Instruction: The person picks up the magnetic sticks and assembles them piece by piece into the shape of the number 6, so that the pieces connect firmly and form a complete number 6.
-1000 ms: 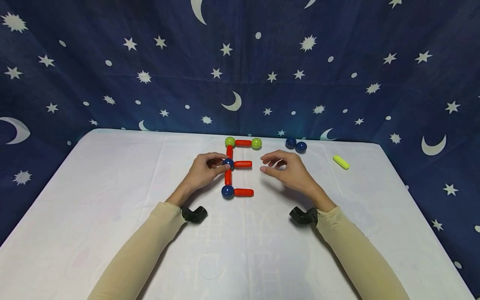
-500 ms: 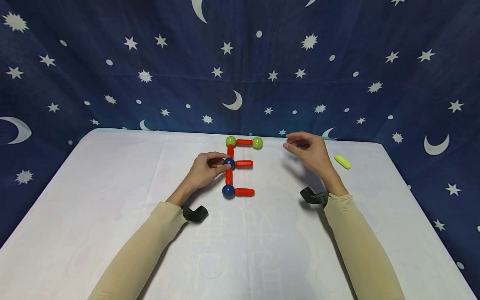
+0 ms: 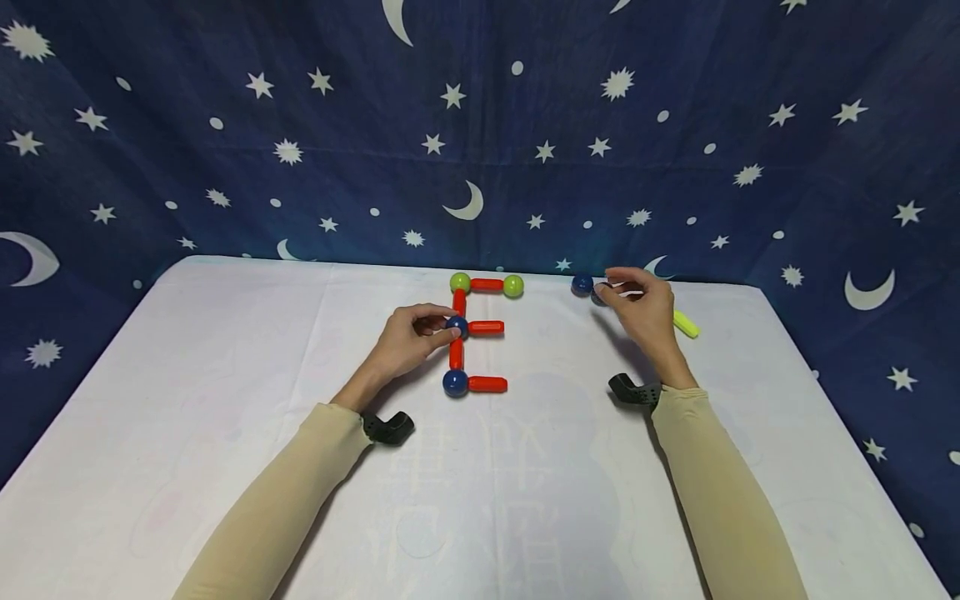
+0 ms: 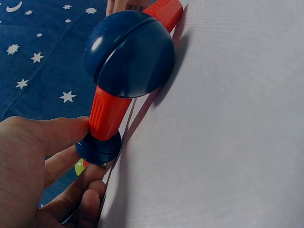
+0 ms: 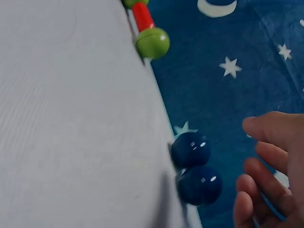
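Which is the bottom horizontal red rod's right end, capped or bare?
Bare: the red rod has a blue ball at left, none at right.

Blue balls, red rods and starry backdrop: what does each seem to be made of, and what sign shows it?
Blue balls: probably hard plastic, glossy, with sharp highlights; painted wood is possible.
Red rods: likely molded plastic, softer sheen, with grooved sides.
Starry backdrop: apparently fabric, matte, with soft creases.

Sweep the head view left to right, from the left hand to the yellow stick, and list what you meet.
Left hand → ball-and-stick figure → pair of loose blue balls → right hand → yellow stick.
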Available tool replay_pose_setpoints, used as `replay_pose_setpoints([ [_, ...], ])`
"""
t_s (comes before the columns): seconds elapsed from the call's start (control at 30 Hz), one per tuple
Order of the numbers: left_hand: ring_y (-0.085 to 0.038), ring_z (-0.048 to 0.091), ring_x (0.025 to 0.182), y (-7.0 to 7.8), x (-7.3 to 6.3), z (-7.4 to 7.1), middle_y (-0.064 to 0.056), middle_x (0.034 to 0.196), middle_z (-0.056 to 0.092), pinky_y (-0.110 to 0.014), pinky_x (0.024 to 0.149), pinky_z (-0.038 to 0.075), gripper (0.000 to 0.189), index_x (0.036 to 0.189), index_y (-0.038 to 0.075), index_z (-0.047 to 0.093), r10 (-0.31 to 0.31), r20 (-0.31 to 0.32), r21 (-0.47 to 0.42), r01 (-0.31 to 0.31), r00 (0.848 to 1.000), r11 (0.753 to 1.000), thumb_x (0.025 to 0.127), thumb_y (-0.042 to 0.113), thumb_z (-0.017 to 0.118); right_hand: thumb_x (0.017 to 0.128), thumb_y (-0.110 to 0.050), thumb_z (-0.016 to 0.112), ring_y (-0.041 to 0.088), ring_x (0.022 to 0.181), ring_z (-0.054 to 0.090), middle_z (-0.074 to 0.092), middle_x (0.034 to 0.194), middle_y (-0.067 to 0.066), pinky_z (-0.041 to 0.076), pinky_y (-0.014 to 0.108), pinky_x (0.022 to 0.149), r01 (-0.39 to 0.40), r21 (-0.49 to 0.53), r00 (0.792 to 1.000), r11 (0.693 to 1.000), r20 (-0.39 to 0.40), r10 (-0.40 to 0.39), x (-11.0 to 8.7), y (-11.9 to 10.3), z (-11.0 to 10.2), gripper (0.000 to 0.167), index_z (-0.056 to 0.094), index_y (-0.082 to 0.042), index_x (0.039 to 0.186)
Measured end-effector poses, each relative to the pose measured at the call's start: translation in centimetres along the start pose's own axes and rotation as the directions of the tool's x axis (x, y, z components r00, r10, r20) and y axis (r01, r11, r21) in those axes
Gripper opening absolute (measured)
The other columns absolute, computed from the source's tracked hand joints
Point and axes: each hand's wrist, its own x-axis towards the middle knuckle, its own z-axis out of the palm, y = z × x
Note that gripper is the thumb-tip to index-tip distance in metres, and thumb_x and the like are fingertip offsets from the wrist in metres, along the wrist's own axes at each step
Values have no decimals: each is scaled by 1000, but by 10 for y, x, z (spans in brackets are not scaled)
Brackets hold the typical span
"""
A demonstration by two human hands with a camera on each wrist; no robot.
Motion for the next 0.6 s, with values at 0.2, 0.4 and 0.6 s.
replay_pose_setpoints([
  [0.2, -25, 60, 91, 0, 0, 1, -13, 104, 67, -32, 82, 50, 31, 119, 2, 73, 6, -2, -2, -6, 1000, 1000, 91, 15, 77, 87, -12, 80, 25, 98, 58, 61, 115, 19, 42, 21, 77, -25, -34, 996, 999, -90, 21, -2, 13, 2, 38, 70, 3, 121],
  [0.4, -25, 60, 89, -1, 1, 1, -13, 103, 67, -33, 81, 50, 31, 119, 3, 74, 11, -5, -6, -11, 1000, 1000, 91, 15, 78, 86, -13, 81, 35, 109, 57, 54, 128, 21, 42, 25, 83, -84, -71, 994, 994, -76, 78, -3, 22, 7, 48, 65, 3, 129],
  [0.6, -25, 59, 90, 0, 0, 1, -12, 103, 67, -32, 81, 50, 30, 119, 3, 73, 4, -1, 5, -4, 1000, 1000, 91, 15, 77, 87, -15, 80, 34, 108, 58, 56, 132, 21, 42, 24, 86, -122, -104, 993, 987, -4, 122, -3, 26, 7, 56, 60, 2, 136],
])
